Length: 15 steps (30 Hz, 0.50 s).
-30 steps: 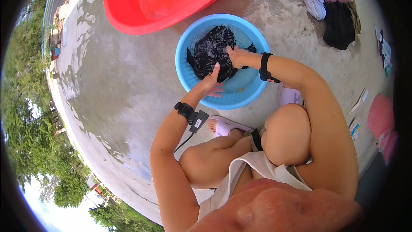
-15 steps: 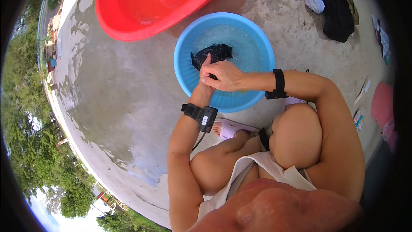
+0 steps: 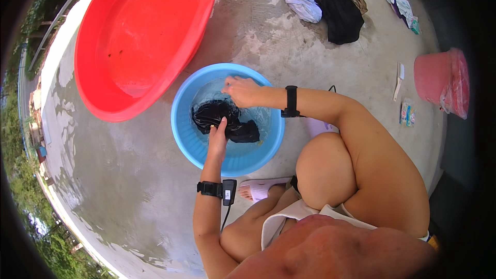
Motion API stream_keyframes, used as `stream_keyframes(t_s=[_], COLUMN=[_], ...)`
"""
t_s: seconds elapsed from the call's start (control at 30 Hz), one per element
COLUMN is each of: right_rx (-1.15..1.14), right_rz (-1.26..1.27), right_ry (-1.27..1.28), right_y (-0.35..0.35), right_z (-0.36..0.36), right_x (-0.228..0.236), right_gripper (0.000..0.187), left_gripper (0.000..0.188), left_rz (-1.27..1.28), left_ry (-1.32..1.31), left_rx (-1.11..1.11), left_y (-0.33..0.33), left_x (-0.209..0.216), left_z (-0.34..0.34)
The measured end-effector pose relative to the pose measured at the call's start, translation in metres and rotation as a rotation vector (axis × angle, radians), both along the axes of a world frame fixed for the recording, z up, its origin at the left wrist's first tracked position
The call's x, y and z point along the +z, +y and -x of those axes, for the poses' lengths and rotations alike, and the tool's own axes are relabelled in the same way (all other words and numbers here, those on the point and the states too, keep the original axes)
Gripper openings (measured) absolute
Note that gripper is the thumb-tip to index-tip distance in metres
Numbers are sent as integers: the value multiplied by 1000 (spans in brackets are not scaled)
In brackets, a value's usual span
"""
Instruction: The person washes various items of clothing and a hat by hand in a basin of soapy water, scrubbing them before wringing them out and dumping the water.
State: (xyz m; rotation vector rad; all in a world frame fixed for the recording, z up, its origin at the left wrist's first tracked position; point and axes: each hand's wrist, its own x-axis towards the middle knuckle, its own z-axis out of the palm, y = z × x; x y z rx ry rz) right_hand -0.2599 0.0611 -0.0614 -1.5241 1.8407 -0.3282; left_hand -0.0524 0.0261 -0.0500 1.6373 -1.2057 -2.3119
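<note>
A blue plastic basin [image 3: 184, 147] with some water in it stands on the floor before me. Wet black cloth [image 3: 243, 131] lies in it, bunched and partly in the water. My left hand [image 3: 218, 135] grips this cloth at its near side, thumb on top and the other fingers hidden underneath. Over the basin's far right part, my right hand [image 3: 243, 92] is held with its fingers curled together, apart from the left. Whatever they hold, if anything, does not show.
A large red tub [image 3: 150, 36] stands just beyond the basin to the left. Clothes, including a black garment [image 3: 341, 16], lie on the concrete at the far right. Further right are a white brush [image 3: 399, 80], a small colourful packet [image 3: 407, 112] and a pink bucket [image 3: 433, 78].
My hands were together over the basin's near side; now they are apart, the right farther out. The black cloth has spread toward the near right. The view has shifted to the right.
</note>
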Motion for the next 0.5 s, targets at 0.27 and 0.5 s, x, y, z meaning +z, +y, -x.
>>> stream_keyframes(t_s=[0.27, 0.5], right_rx=[380, 398], right_rz=[103, -152], right_ry=[53, 395], right_y=[5, -4], right_z=[-39, -27], right_x=[-15, -31], right_gripper=[51, 44], left_gripper=[67, 71], left_rz=[507, 502], left_ry=[-288, -460], left_rx=[-667, -821], left_y=[-4, -9], left_x=[-40, -42], left_z=[-11, -23])
